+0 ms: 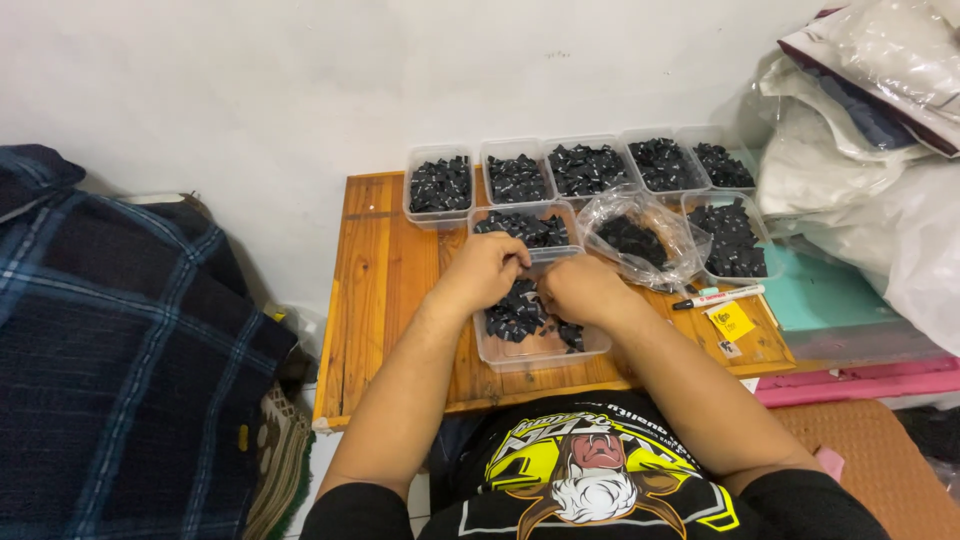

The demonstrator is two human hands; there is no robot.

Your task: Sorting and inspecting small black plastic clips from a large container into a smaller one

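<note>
While you look down over the low wooden table (385,300), the far left of your view is filled by a dark blue plaid blanket (120,340) lying beside it. Along the table's back edge stands a row of clear plastic tubs (440,185), each holding small black pieces, and one more such tub (525,228) sits just in front of that row.

Your left hand (485,272) rests over the near clear tray (540,352), with its fingers curled down and drawn together on the heap of small black pieces (517,312) inside; whether they pinch a single piece cannot be told from here. Your right hand (580,288) sits close against it over the same tray, fingers bent inward toward the left hand, and its grip is hidden too. A few more black pieces lie in the tray under that hand.

Just right of your hands sits a clear plastic bag (640,238) of black pieces, then another filled tub (735,240). A white marker (720,297) and a yellow paper slip (732,321) lie near the table's right edge, beside piled white bags (860,170).
</note>
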